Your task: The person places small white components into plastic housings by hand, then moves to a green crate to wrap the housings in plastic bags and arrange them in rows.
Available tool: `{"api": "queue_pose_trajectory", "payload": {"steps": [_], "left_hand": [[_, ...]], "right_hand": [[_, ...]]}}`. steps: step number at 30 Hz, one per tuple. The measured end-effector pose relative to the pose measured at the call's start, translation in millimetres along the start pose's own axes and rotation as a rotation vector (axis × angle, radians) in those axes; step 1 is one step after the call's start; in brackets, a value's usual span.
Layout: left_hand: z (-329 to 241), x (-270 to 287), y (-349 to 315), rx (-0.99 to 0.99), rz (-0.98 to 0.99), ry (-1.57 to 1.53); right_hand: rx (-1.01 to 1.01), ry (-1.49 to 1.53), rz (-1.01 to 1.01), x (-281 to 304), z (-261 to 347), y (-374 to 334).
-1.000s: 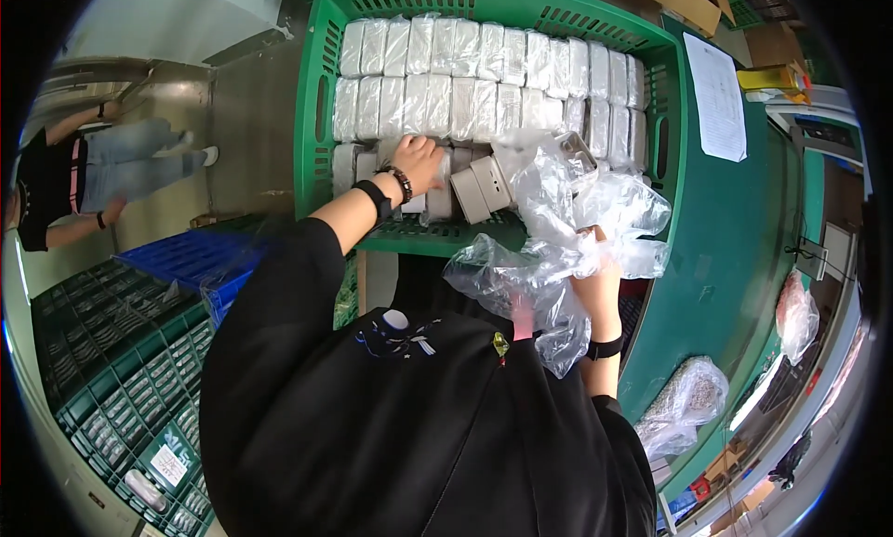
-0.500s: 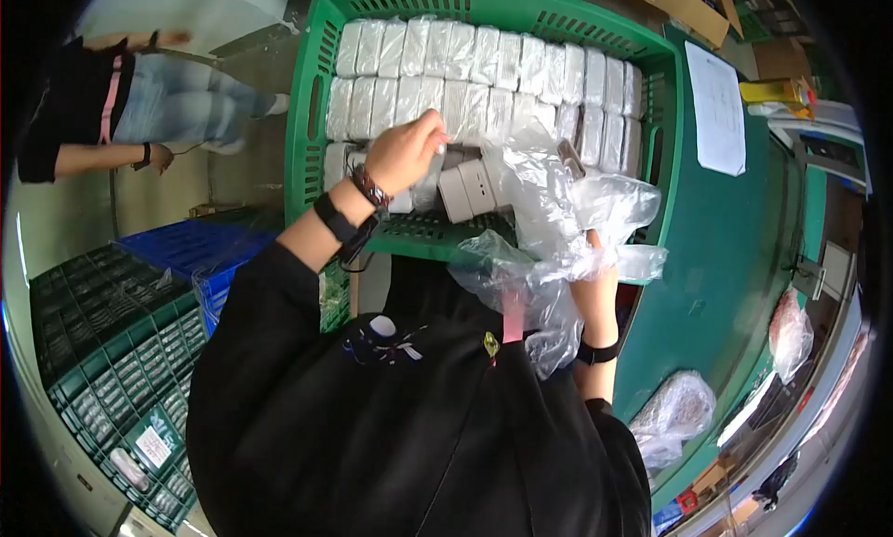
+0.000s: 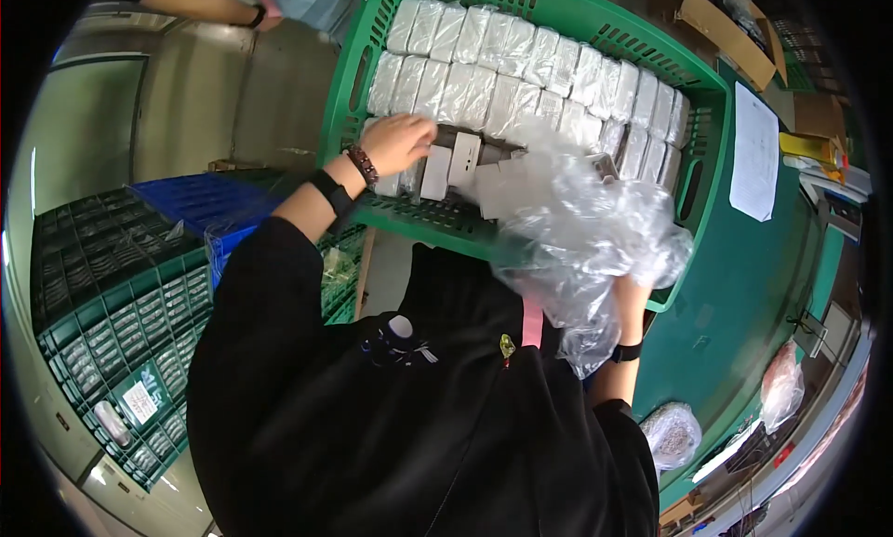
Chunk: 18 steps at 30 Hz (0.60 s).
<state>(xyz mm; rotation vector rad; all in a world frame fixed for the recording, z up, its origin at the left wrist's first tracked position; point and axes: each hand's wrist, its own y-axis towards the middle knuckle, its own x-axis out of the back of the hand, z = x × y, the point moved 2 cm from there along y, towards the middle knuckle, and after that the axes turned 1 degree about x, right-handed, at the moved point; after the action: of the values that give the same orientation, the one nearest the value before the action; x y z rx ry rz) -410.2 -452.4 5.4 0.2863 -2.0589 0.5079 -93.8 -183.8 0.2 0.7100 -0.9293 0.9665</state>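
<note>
My left hand (image 3: 398, 150) hangs over the front left part of a green crate (image 3: 716, 146), its fingers curled together. Whatever is in them, if anything, cannot be made out. Beside that hand, a few bare white and pale box-shaped pieces (image 3: 464, 159) with small dark slots lie loose in the front row. My right hand (image 3: 635, 293) is closed on a large crumpled clear plastic bag (image 3: 586, 221), whose folds hide most of its fingers. The bag spreads over the crate's front rim and covers some pieces. Behind, plastic-wrapped white blocks (image 3: 502, 95) stand in tight rows.
A green tabletop (image 3: 716, 286) lies to the right, with a white paper sheet (image 3: 753, 151) and a bubble-wrap roll (image 3: 672, 437). Stacked crates (image 3: 121, 323) of wrapped pieces, one with a blue top (image 3: 195, 202), stand left. A person's arm (image 3: 200, 2) shows at the upper left.
My view has shifted, so the crate sits further right. The plastic bag is more bunched, and the pale pieces near my left hand are spread apart. The other person is now mostly out of view.
</note>
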Motion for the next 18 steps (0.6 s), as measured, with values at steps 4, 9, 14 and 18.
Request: {"api": "queue_pose_trajectory", "payload": {"steps": [4,9,14,18], "left_hand": [[46,-53,-30,-0.387,0.215,0.355],[51,-83,-18,-0.56,0.346,0.445],[52,-78,-15,-0.473,0.372,0.37],[38,-30,-20,-0.413,0.197,0.349]], "right_hand": [[-0.118,-0.166,0.12,11,-5,-19],[-0.157,-0.438,0.278,7,-2,-48],[-0.16,-0.486,0.325,-6,1,-71],[-0.305,0.096,0.297,13,20,-49]]}}
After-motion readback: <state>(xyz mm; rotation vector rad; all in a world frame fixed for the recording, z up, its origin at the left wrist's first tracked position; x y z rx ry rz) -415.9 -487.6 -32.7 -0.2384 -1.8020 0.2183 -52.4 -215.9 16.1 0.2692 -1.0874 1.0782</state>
